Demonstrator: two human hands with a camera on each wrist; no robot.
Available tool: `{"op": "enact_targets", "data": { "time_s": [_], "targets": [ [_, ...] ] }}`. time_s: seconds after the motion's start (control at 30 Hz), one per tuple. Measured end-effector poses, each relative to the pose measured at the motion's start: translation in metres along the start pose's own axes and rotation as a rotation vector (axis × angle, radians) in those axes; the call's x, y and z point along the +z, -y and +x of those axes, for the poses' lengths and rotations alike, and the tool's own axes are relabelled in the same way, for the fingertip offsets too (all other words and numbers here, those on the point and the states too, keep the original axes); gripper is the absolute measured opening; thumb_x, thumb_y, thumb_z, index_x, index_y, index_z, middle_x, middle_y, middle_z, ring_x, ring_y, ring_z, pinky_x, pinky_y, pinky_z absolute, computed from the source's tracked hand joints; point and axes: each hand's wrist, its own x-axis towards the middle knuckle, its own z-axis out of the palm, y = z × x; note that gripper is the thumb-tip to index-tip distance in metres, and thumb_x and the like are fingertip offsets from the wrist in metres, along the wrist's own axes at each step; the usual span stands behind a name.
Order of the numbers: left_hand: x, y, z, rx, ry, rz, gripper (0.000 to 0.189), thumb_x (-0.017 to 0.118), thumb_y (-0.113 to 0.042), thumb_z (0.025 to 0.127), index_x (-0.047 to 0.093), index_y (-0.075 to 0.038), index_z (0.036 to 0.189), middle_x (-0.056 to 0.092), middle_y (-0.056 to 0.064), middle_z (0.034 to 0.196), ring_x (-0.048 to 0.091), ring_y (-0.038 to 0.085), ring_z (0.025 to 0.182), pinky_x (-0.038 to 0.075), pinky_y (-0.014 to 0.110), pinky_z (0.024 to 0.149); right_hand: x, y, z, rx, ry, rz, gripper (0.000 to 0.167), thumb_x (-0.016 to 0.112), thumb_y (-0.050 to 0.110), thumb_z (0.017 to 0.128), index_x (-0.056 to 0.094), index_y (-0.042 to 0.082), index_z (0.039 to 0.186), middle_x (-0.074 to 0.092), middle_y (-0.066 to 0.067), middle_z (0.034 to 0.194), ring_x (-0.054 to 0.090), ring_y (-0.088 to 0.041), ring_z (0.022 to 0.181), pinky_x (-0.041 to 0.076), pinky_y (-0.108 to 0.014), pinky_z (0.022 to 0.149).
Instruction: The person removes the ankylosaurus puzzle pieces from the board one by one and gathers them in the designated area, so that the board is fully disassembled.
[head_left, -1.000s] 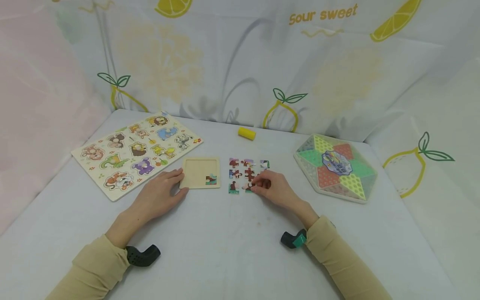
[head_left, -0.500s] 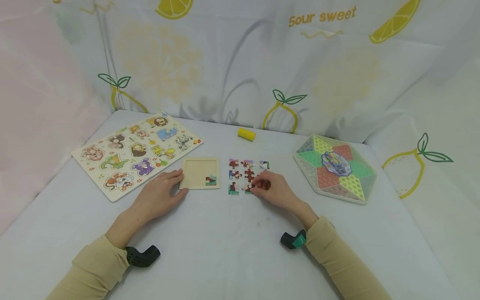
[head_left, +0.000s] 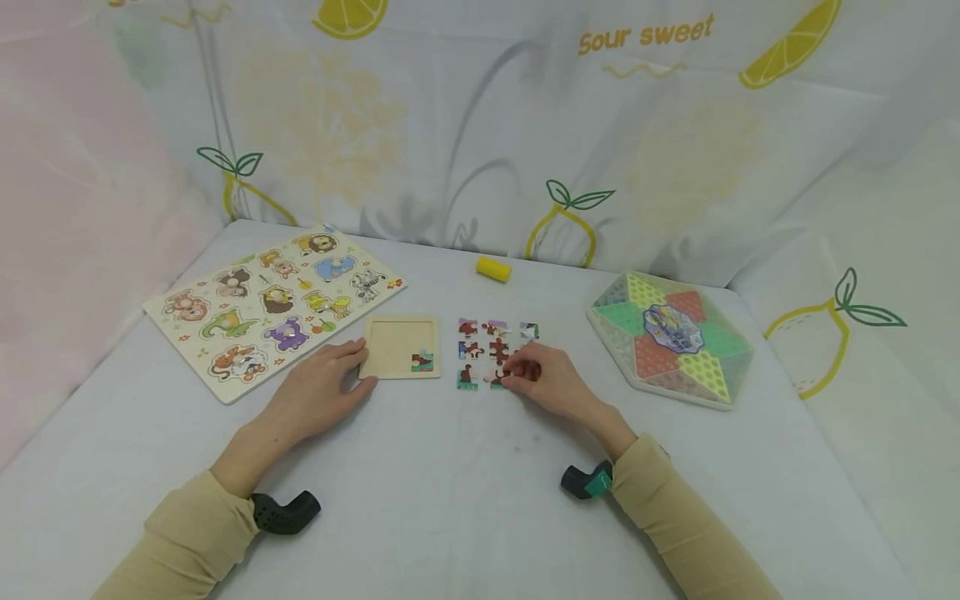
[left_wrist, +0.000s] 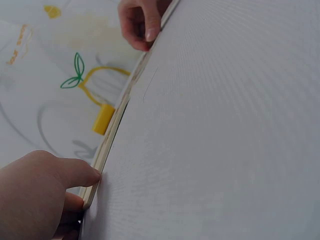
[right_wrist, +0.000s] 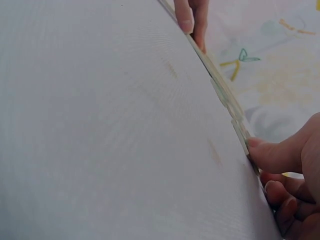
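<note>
A small wooden puzzle tray (head_left: 401,342) lies flat in the head view, one jigsaw piece (head_left: 422,361) set in its lower right corner. My left hand (head_left: 318,387) rests at the tray's left side, thumb by the near corner and fingers along the edge, fairly straight. Just right of the tray, loose jigsaw pieces (head_left: 468,350) lie in spaced rows. My right hand (head_left: 551,377), fingers curled, pinches a puzzle piece (head_left: 497,377) of the nearest row between thumb and index finger, at table level. This hand covers part of the pieces on the right.
An animal knob puzzle board (head_left: 273,308) lies at the left. A hexagonal Chinese checkers box (head_left: 671,337) sits at the right. A yellow cylinder (head_left: 493,268) lies toward the back, before a lemon-print curtain (head_left: 420,125). A white cloth (head_left: 450,500) covers the table.
</note>
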Motion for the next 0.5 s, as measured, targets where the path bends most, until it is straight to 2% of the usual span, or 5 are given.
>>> {"op": "enact_targets", "data": {
  "time_s": [0.17,0.33,0.5],
  "targets": [
    [0.001,0.001,0.0,0.001,-0.001,-0.006,0.052,0.066,-0.026,0.095,0.058,0.008,0.134,0.054,0.023,0.143,0.049,0.044,0.133,0.039,0.058,0.11,0.0,-0.001,0.0,-0.008,-0.004,0.011,0.011,0.075,0.014,0.09,0.073,0.008,0.099,0.06,0.0,0.082,0.05,-0.013,0.072,0.042,-0.023,0.063],
    [0.001,0.002,0.0,-0.007,-0.005,-0.008,0.052,0.066,-0.026,0.095,0.058,0.009,0.133,0.054,0.023,0.143,0.05,0.044,0.132,0.04,0.058,0.11,-0.002,-0.001,0.002,0.022,-0.023,0.018,0.009,0.071,0.014,0.093,0.073,0.01,0.101,0.062,0.0,0.084,0.052,-0.014,0.074,0.043,-0.023,0.064],
    [-0.001,0.001,0.0,-0.003,0.0,-0.006,0.053,0.066,-0.026,0.095,0.058,0.009,0.133,0.054,0.023,0.143,0.05,0.044,0.132,0.04,0.057,0.11,-0.004,0.014,0.008,0.01,-0.082,0.0,0.01,0.07,0.013,0.094,0.073,0.009,0.102,0.061,-0.001,0.087,0.051,-0.015,0.076,0.043,-0.023,0.065]
  ]
}}
